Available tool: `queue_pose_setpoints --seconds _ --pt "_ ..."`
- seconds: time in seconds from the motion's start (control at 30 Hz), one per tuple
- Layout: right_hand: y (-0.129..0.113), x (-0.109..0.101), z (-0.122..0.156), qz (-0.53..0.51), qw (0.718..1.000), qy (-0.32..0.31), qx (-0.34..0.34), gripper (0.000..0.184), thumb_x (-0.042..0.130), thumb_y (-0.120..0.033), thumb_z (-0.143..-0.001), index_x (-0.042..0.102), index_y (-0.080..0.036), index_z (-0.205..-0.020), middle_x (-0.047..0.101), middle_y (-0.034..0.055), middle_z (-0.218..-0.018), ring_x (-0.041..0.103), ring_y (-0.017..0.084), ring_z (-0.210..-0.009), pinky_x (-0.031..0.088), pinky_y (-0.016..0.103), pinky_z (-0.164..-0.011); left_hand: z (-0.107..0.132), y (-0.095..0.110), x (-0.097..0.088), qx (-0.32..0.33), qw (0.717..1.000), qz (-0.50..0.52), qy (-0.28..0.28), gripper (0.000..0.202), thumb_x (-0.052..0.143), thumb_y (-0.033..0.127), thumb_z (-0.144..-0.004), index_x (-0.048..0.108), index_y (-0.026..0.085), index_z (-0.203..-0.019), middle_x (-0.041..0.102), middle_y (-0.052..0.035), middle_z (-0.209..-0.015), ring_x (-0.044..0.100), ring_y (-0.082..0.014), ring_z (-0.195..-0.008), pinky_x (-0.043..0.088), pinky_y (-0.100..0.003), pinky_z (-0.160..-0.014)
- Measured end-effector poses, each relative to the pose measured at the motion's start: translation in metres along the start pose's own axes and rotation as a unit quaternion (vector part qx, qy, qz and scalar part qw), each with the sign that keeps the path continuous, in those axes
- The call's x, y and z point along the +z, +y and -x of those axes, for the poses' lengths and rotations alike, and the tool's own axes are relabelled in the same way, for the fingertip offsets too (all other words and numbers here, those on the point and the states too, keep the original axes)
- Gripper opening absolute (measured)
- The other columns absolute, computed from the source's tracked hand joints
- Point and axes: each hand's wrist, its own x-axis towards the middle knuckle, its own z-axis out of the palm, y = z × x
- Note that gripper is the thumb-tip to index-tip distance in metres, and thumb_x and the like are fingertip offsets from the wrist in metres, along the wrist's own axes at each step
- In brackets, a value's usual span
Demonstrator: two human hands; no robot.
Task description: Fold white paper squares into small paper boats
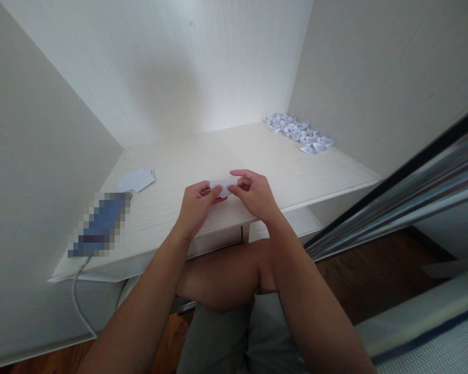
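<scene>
A small piece of folded white paper is held just above the front part of the white desk. My left hand pinches its left end between thumb and fingers. At the right end, my right hand grips the paper with its thumb and bent fingers, the index finger stretched out above. A stack of flat white paper sheets lies on the desk to the left. Toward the back right corner sits a pile of small folded paper pieces, several of them boat-like in shape.
A pixelated blue device, apparently a phone, rests at the desk's left front, with a pale cable hanging over the edge. Walls enclose the desk on the left, back and right. A dark-edged frame slants along the right side.
</scene>
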Motion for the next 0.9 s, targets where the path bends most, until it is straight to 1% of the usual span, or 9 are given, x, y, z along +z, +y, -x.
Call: queue_pose_setpoints --seconds 0.13,0.23,0.3,0.43,0.53,0.67,0.77,0.87,0.9 --pt "0.001 -0.002 0.0 -0.006 1.0 0.001 0.013 0.033 0.077 -0.024 -0.077 0.061 -0.023 -0.106 0.062 -0.0088 -0.066 0.061 0.013 -0.062 0.047 0.029 -0.065 0.0 0.001 -0.002 -0.009 1.0 0.004 -0.001 0.039 0.097 0.048 -0.068 0.075 0.017 -0.07 0.073 -0.0043 -0.077 0.072 -0.0194 -0.08 0.068 -0.043 -0.088" --pt "0.005 -0.002 -0.002 -0.026 0.999 0.018 0.015 0.034 0.08 -0.027 -0.075 0.053 -0.025 -0.095 0.063 -0.0085 -0.068 0.067 0.015 -0.066 0.051 0.03 -0.068 0.001 0.003 -0.003 -0.016 1.0 -0.001 0.009 0.04 0.098 0.049 -0.066 0.075 0.016 -0.069 0.073 -0.0052 -0.076 0.072 -0.0203 -0.077 0.068 -0.044 -0.085" --pt "0.007 -0.002 -0.002 -0.043 0.999 0.025 0.008 0.033 0.081 -0.029 -0.075 0.051 -0.025 -0.089 0.063 -0.0078 -0.071 0.069 0.016 -0.069 0.053 0.031 -0.07 0.001 0.005 -0.003 -0.025 0.999 0.004 0.023 0.04 0.099 0.048 -0.063 0.077 0.015 -0.069 0.072 -0.0055 -0.074 0.071 -0.0194 -0.073 0.068 -0.042 -0.08" --pt "0.007 -0.004 -0.002 -0.048 0.999 0.014 -0.011 0.03 0.081 -0.032 -0.077 0.052 -0.024 -0.081 0.063 -0.0048 -0.074 0.066 0.015 -0.071 0.054 0.032 -0.073 0.001 0.011 -0.001 -0.035 0.998 0.031 0.045 0.036 0.1 0.039 -0.057 0.075 0.014 -0.063 0.07 -0.0039 -0.069 0.069 -0.0173 -0.069 0.067 -0.036 -0.07" --pt "0.007 -0.006 -0.002 -0.046 0.999 0.004 -0.009 0.028 0.081 -0.033 -0.077 0.055 -0.023 -0.078 0.064 -0.0041 -0.074 0.064 0.015 -0.071 0.053 0.032 -0.073 0.001 0.014 0.0 -0.045 0.997 0.047 0.049 0.031 0.096 0.035 -0.059 0.073 0.014 -0.062 0.07 -0.0037 -0.071 0.07 -0.0165 -0.069 0.067 -0.034 -0.069" --pt "0.009 -0.008 -0.003 -0.047 0.999 0.014 -0.013 0.024 0.078 -0.032 -0.079 0.056 -0.023 -0.077 0.063 -0.0043 -0.071 0.061 0.013 -0.068 0.052 0.031 -0.071 0.001 0.014 -0.002 -0.052 0.995 0.056 0.06 0.031 0.091 0.037 -0.063 0.073 0.013 -0.07 0.072 -0.005 -0.075 0.073 -0.0173 -0.067 0.067 -0.034 -0.066" --pt "0.01 -0.009 -0.004 -0.055 0.998 0.014 -0.027 0.018 0.075 -0.03 -0.08 0.059 -0.023 -0.08 0.067 -0.003 -0.074 0.063 0.014 -0.069 0.053 0.032 -0.071 0.003 0.011 -0.004 -0.005 0.997 0.02 0.073 0.033 0.089 0.038 -0.068 0.068 0.016 -0.079 0.07 -0.0012 -0.079 0.076 -0.0184 -0.071 0.067 -0.032 -0.065" --pt "0.012 -0.007 -0.004 -0.04 0.998 0.005 -0.042 0.011 0.074 -0.03 -0.083 0.067 -0.022 -0.085 0.071 -0.0008 -0.078 0.065 0.015 -0.071 0.054 0.033 -0.073 0.005 0.009 -0.004 0.069 0.995 -0.019 0.072 0.037 0.089 0.036 -0.071 0.059 0.021 -0.085 0.07 0.0027 -0.087 0.076 -0.0157 -0.074 0.069 -0.033 -0.068" --pt "0.012 -0.006 -0.003 -0.03 0.998 0.004 -0.047 0.01 0.074 -0.03 -0.083 0.069 -0.022 -0.086 0.073 0.0 -0.079 0.066 0.015 -0.072 0.055 0.033 -0.074 0.005 0.008 -0.004 0.089 0.993 -0.035 0.065 0.037 0.089 0.035 -0.072 0.058 0.021 -0.086 0.069 0.003 -0.09 0.075 -0.0147 -0.075 0.07 -0.033 -0.069"
